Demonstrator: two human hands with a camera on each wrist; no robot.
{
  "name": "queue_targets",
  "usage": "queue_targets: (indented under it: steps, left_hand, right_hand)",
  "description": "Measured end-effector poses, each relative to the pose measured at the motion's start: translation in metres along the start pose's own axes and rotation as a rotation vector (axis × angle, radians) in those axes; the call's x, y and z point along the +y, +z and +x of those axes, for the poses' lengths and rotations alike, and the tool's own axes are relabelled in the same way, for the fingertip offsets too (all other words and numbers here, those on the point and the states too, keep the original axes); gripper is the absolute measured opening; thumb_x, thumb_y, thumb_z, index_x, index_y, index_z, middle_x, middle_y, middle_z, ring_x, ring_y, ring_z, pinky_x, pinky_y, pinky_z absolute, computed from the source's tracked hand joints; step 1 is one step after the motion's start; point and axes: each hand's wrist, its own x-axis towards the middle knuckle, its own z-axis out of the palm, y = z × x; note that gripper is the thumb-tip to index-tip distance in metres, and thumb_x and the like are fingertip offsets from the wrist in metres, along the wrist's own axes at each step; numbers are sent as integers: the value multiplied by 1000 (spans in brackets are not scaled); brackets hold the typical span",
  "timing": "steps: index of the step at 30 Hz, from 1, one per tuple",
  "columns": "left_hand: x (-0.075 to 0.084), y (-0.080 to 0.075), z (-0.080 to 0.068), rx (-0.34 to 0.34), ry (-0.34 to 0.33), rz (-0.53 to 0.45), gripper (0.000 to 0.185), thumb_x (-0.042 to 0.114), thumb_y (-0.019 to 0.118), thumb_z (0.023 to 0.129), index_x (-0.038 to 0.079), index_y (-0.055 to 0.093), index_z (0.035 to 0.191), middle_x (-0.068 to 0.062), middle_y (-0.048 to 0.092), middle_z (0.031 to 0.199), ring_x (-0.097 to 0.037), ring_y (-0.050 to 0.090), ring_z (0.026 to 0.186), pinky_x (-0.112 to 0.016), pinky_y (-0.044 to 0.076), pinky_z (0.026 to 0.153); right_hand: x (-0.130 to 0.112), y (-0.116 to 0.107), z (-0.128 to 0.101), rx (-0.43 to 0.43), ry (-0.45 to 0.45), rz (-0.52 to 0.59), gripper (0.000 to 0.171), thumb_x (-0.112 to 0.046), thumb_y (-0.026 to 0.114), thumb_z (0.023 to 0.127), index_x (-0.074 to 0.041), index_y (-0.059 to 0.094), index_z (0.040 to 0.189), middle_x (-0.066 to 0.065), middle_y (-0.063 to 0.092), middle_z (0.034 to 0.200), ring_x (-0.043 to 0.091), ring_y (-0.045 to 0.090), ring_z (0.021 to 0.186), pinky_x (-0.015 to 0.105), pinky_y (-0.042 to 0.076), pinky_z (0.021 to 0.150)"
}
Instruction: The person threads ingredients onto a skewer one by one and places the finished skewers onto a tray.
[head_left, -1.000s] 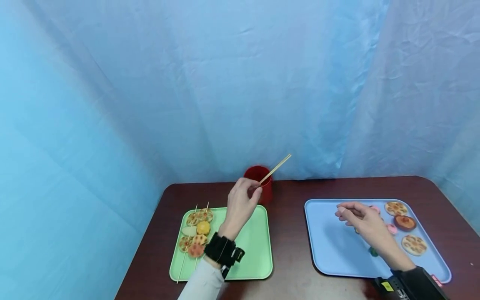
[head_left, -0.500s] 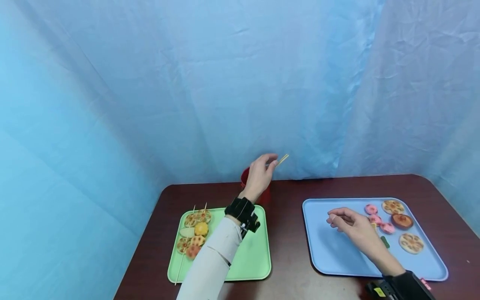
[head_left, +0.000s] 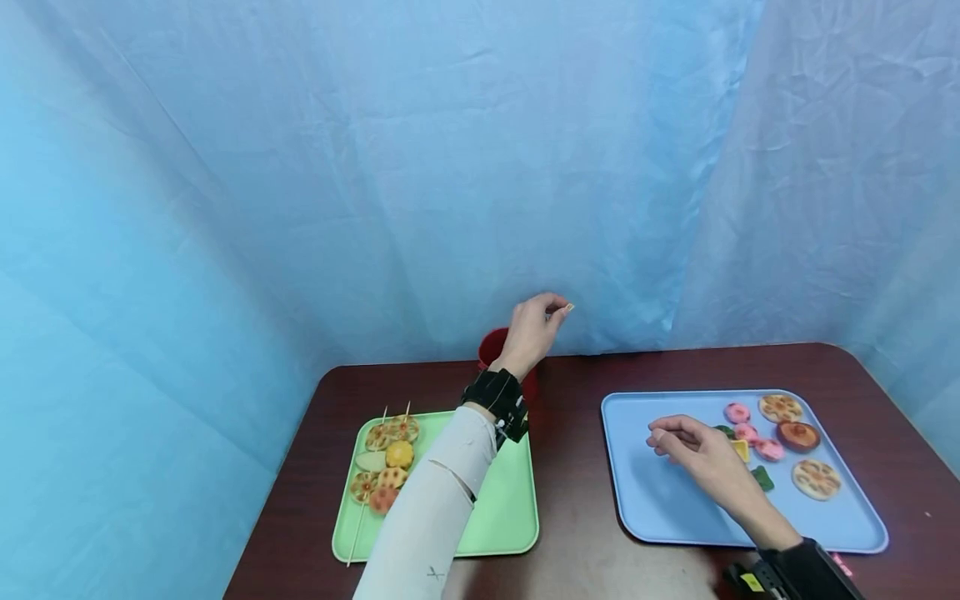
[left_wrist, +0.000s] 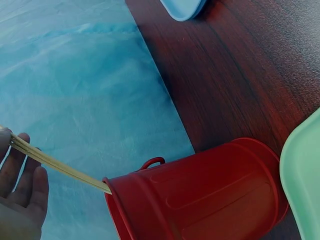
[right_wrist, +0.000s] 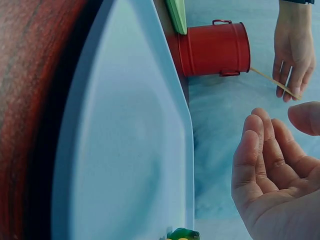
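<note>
My left hand (head_left: 534, 333) is above the back edge of the table, pinching thin bamboo skewers (left_wrist: 65, 169) by their upper ends. In the left wrist view the skewers slant down to the mouth of a red metal bucket (left_wrist: 200, 195); their lower ends are hidden inside it. My right hand (head_left: 701, 467) hovers over the blue tray (head_left: 652, 492) with loosely bent fingers and thumb apart, holding nothing. Right of it on that tray lie pink pieces (head_left: 768, 450), a yellow piece (head_left: 739, 450), green pieces (head_left: 762, 477), lotus root slices (head_left: 817, 479) and a brown round piece (head_left: 798, 436).
A green tray (head_left: 498, 525) stands at the left, partly behind the left sleeve. Two loaded skewers with lotus slices (head_left: 364, 486), a yellow ball (head_left: 400, 454) and other pieces lie along its left side. A blue curtain (head_left: 450, 167) hangs behind the dark wooden table (head_left: 570, 467).
My left hand has moved up, back and to the right over the bucket, and the skewers went from sticking up out of the hand to mostly hidden. The right hand has barely moved.
</note>
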Motion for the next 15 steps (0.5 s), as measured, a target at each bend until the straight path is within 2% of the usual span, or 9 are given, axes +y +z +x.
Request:
queue_targets:
  steps: [3, 6, 11, 15]
  left_hand:
    - [0, -2, -1, 26, 0, -31, 23, 23, 66, 103, 10, 78, 116, -2, 76, 109, -13, 60, 78, -23, 44, 63]
    - [0, -4, -3, 55, 9, -64, 23, 22, 68, 101, 10, 80, 117, -2, 77, 110, -12, 59, 74, -23, 41, 61]
    - [5, -9, -5, 96, 30, -86, 24, 21, 68, 102, 9, 79, 119, -2, 77, 114, -13, 68, 95, -24, 52, 75]
    - [12, -15, -6, 139, 88, -94, 22, 19, 66, 103, 8, 78, 117, -3, 75, 114, -15, 68, 101, -25, 54, 81]
  right_hand:
    - [-1, 0, 0, -2, -10, 0, 42, -31, 57, 108, 6, 63, 128, 16, 73, 109, 24, 72, 95, 31, 60, 78]
    - [-2, -2, 0, -6, -17, -3, 42, -30, 57, 108, 6, 62, 127, 16, 73, 109, 24, 72, 95, 31, 60, 78]
    - [-1, -5, 0, -6, -33, -12, 41, -30, 56, 109, 6, 63, 127, 17, 73, 109, 21, 72, 94, 31, 59, 77]
    - [-1, -10, -1, 4, -47, -17, 40, -29, 55, 109, 5, 63, 128, 17, 73, 108, 17, 72, 93, 32, 60, 76]
